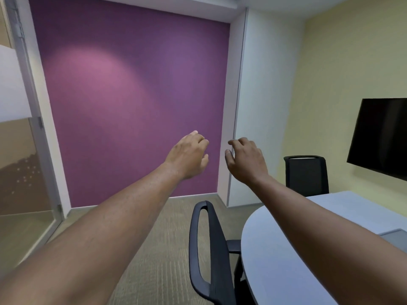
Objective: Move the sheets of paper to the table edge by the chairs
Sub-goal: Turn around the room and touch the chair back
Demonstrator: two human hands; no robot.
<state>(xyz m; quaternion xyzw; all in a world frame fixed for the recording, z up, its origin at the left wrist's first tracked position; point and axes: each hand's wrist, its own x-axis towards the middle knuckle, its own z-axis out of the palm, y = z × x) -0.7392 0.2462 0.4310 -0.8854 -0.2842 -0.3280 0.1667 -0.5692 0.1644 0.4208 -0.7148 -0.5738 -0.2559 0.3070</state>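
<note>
**Both hands raised, holding nothing**

A dark chair (209, 252) is standing nearest, against the pale tabletop (271, 260). Further out, the left hand (187, 157) and right hand (246, 161) are hovering with fingers loosely curled, empty. No sheets of paper are showing here. A second chair (306, 175) is standing beyond.

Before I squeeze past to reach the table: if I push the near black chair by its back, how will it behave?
The near black chair will probably give way easily; office chairs of this kind usually roll, though its base is out of view. The carpet may drag it somewhat. Pushed high on its back, it may swivel toward the table.
</note>
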